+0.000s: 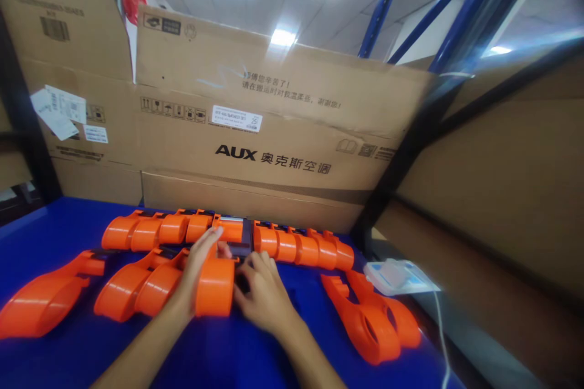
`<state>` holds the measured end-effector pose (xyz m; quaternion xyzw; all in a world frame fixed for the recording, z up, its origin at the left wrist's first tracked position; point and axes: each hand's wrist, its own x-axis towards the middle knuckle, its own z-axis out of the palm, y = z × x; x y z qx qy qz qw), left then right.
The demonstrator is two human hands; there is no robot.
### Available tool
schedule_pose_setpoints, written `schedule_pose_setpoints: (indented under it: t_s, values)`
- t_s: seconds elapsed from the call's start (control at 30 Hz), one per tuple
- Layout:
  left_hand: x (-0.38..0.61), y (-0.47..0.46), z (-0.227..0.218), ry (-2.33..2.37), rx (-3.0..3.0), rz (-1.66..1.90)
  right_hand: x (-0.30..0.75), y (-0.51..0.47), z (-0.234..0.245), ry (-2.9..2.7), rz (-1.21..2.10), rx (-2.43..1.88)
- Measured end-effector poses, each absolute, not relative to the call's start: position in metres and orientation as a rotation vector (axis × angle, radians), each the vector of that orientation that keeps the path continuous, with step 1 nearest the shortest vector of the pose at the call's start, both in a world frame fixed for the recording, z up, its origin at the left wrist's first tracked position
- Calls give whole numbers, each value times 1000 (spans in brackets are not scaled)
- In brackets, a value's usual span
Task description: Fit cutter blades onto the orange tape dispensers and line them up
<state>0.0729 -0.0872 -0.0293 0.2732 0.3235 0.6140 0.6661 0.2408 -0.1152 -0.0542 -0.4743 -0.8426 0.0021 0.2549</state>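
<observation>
Between my hands, above the blue tabletop, is an orange plastic tape dispenser with a wide ring body. My left hand is closed around its left side, thumb pointing up; its other fingers are mostly hidden. My right hand has its fingers curled in at the dispenser's right edge, near a dark part. What those fingertips pinch is hidden. Just behind, another orange dispenser lies beside a dark block.
Several orange dispensers form a back row on the left and right. Others lie at front left and right. A white plastic packet with a cord rests by the black post. Cardboard walls the back.
</observation>
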Motion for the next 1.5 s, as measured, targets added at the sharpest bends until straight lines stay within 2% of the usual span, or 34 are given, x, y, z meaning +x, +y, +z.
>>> schedule_pose_setpoints:
  t_s: [0.17,0.33,0.5,0.77,1.27,1.37,1.5]
  values:
    - [82,-90,-35,794,864,1428,261,-115,-42,-1859,106,-1338]
    - [87,-94,-46,816,1041,1350,275,-115,-32,-1601,116,-1183]
    - [88,-93,-52,820,1130,1269,271,-120,-27,-1675,23,-1067]
    - [89,-97,-45,780,1288,1211,269,-122,-30,-1689,-12,-1109]
    - [94,-101,-45,749,1150,1209,269,-120,-31,-1779,31,-1041]
    - [91,-99,-46,748,1048,1211,278,-117,-25,-1795,13,-1123]
    - [84,-94,-47,685,807,1202,290,-114,-23,-1800,-150,-1479]
